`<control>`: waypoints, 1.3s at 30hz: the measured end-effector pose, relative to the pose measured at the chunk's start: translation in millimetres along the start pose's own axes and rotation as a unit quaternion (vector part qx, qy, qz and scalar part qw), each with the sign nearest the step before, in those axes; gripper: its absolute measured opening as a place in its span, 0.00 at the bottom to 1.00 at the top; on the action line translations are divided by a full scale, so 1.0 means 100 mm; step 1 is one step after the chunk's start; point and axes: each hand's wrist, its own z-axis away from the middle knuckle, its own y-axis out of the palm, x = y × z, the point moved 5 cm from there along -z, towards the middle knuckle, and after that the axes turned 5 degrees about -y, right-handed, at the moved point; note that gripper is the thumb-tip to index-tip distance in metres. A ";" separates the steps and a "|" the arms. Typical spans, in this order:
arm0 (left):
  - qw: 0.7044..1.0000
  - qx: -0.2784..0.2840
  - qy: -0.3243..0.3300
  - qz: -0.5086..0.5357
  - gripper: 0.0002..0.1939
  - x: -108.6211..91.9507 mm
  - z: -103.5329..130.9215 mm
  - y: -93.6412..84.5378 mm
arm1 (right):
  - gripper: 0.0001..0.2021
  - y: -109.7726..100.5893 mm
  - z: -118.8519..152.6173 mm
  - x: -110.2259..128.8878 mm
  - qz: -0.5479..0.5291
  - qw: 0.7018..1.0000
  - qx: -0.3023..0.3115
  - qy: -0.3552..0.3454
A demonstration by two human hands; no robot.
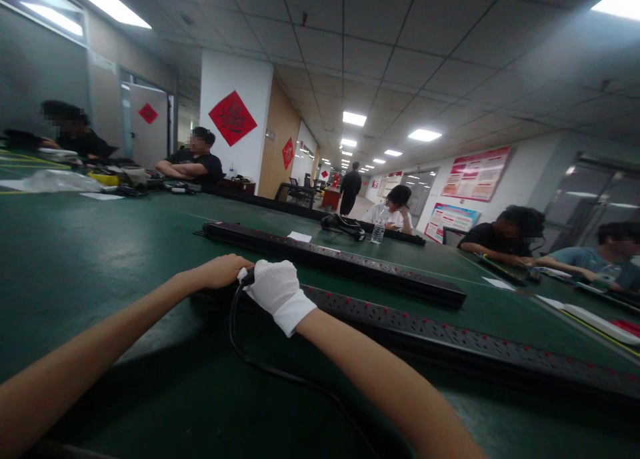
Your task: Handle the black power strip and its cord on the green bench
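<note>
A long black power strip (380,310) with red dots along its face lies on the green table, running from under my hands to the right edge. My bare left hand (225,271) curls over its left end, fingertips meeting the right hand and partly hidden. My right hand (274,287), in a white dotted glove, is closed around a black plug (247,278) at that same end. From the plug a black cable (233,332) loops down and trails toward the bottom edge. Whether the plug sits in a socket is hidden by the glove.
A second black power strip (330,259) lies parallel just beyond. Farther back are a white paper (299,237), a bundle of black cable (343,226) and a water bottle (378,231). Several people sit around the green table (125,245); plastic wrap (55,181) lies at left.
</note>
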 end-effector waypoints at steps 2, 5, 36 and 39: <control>1.000 -0.005 0.000 0.006 0.14 0.00 -0.02 0.02 | 0.19 -0.01 0.01 -0.05 -0.014 1.000 0.007 0.010; 1.000 -0.006 -0.003 0.012 0.14 0.00 -0.03 0.03 | 0.19 -0.03 -0.02 -0.07 -0.022 0.999 0.034 0.013; 0.989 -0.095 0.019 -0.115 0.28 0.09 0.02 0.19 | 0.21 0.18 -0.14 -0.22 -0.100 0.990 0.102 0.015; 0.990 -0.112 0.034 -0.076 0.26 0.08 0.01 0.19 | 0.22 0.17 -0.15 -0.21 -0.092 0.989 0.118 0.014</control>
